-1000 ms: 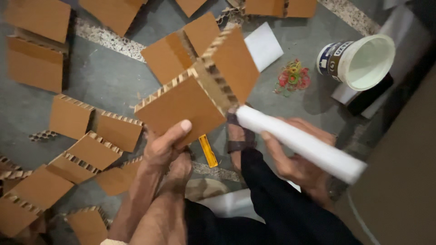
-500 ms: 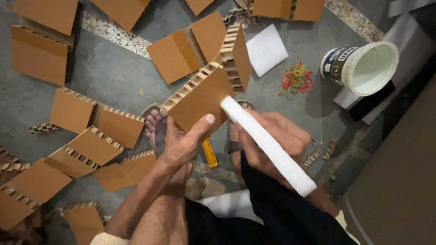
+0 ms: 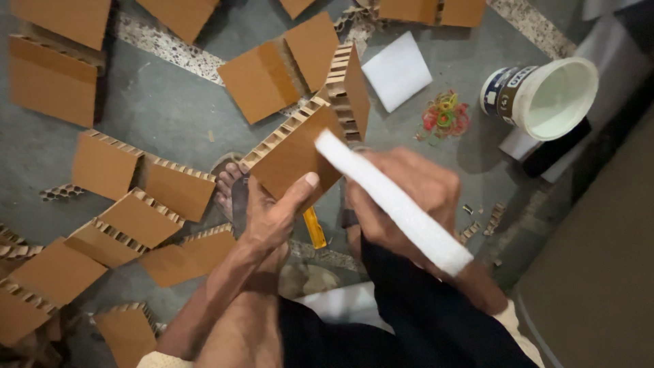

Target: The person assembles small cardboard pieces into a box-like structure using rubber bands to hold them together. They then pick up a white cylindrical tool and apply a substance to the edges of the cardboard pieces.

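- Head view: the left hand (image 3: 276,215) was clamped on a folded honeycomb cardboard corner piece (image 3: 300,153), thumb pressed flat on its brown face, the piece raised above the grey floor (image 3: 157,102).
- The right hand (image 3: 402,197) was closed round a long white foam strip (image 3: 392,201), which ran slantwise from the cardboard's near edge down past the wrist (its upper end touched the cardboard).
- Beyond the right hand, well apart, stood a white plastic tub (image 3: 545,95); its inside looked pale and whitish, and I could not tell whether anything filled it.
- Between tub and hands lay a small heap of coloured rubber bands (image 3: 444,117) and a flat white foam square (image 3: 397,70).
- Below the left hand, partly hidden by it, a bare foot (image 3: 230,185) and a yellow-handled tool (image 3: 315,228) showed; the tool's working end was covered.
- Out to the left of the left hand lay many loose cardboard pieces (image 3: 143,204), several cut off at the frame's edge.
- The right fingers' grip underneath the strip was hidden.
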